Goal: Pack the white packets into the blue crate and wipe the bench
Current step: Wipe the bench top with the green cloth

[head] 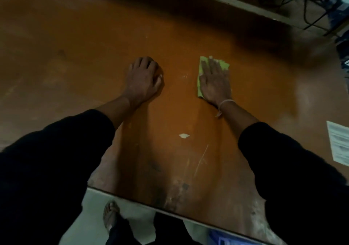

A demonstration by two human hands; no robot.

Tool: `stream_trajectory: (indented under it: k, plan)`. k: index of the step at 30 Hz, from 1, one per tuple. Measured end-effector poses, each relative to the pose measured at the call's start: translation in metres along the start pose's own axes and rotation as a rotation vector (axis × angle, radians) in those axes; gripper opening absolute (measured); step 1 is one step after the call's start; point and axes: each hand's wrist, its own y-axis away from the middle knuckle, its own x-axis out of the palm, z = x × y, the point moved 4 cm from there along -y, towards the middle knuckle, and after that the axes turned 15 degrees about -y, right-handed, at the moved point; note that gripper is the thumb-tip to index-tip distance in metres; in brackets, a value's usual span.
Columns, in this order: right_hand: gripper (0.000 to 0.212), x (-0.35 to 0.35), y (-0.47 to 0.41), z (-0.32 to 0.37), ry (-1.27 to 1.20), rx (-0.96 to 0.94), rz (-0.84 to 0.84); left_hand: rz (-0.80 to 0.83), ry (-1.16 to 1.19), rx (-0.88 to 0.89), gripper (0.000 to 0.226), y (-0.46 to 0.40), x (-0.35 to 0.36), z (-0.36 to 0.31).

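Observation:
My right hand (215, 80) lies flat with straight fingers on a light green cloth (224, 65), pressing it onto the orange-brown bench (94, 42). The cloth shows beyond the fingertips and along the hand's left side. My left hand (144, 78) rests on the bench about a hand's width to the left, its fingers bent at the knuckles and holding nothing. A blue crate (222, 238) peeks out below the bench's front edge at the bottom. No white packets are in sight.
A small white scrap (184, 135) and a pale scratch (201, 160) mark the bench near me. A printed white sheet (339, 142) lies at the right edge. Dark cables (309, 1) hang beyond the far right corner. My foot (111, 213) stands on the floor below.

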Motion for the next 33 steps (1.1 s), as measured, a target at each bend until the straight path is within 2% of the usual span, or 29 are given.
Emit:
stream_trajectory:
  k: [2, 3, 7, 8, 10, 13, 14, 15, 19, 21, 22, 25, 27, 31, 33]
  plan:
    - [0.061, -0.001, 0.017, -0.003, -0.011, 0.229, -0.065, 0.016, 0.004, -0.013, 0.048, 0.001, -0.002, -0.001]
    - [0.061, 0.003, 0.028, 0.008, -0.004, 0.25, -0.079, 0.023, 0.007, -0.016, 0.048, 0.001, -0.003, 0.0]
    - [0.059, 0.027, 0.085, 0.061, 0.019, -0.115, 0.024, 0.046, 0.103, 0.04, 0.045, 0.01, -0.01, 0.003]
    - [0.058, 0.027, 0.094, 0.061, 0.033, -0.142, 0.035, 0.043, 0.131, 0.058, 0.044, 0.015, -0.012, 0.007]
    - [0.059, 0.022, 0.102, 0.05, 0.047, -0.028, -0.017, 0.037, 0.14, 0.095, 0.042, 0.029, -0.017, 0.019]
    - [0.062, 0.02, 0.114, 0.047, 0.031, 0.262, -0.097, 0.024, 0.101, 0.134, 0.04, 0.05, -0.022, 0.048]
    - [0.063, 0.023, 0.121, 0.059, 0.021, 0.272, -0.097, 0.025, 0.09, 0.134, 0.04, 0.055, -0.023, 0.06]
    - [0.063, 0.028, 0.13, 0.075, 0.014, 0.222, -0.086, 0.03, 0.081, 0.128, 0.041, 0.06, -0.023, 0.072]
    - [0.058, 0.048, 0.186, 0.132, -0.004, -0.202, 0.095, 0.057, 0.055, 0.081, 0.042, 0.075, -0.021, 0.116]
    - [0.057, 0.044, 0.201, 0.13, 0.004, -0.237, 0.114, 0.048, 0.044, 0.065, 0.041, 0.082, -0.019, 0.128]
    - [0.057, 0.04, 0.204, 0.122, 0.018, -0.178, 0.079, 0.045, 0.042, 0.059, 0.041, 0.085, -0.018, 0.131]
    - [0.061, 0.033, 0.208, 0.105, 0.024, 0.153, -0.066, 0.036, 0.04, 0.032, 0.043, 0.089, -0.018, 0.133]
    - [0.063, 0.042, 0.218, 0.131, 0.012, 0.23, -0.109, 0.024, 0.029, 0.02, 0.044, 0.089, -0.02, 0.131]
    - [0.059, 0.077, 0.263, 0.216, 0.0, -0.141, 0.077, 0.033, 0.025, 0.022, 0.047, 0.088, -0.023, 0.13]
    - [0.058, 0.078, 0.273, 0.226, 0.008, -0.215, 0.111, 0.039, 0.019, 0.032, 0.048, 0.088, -0.022, 0.132]
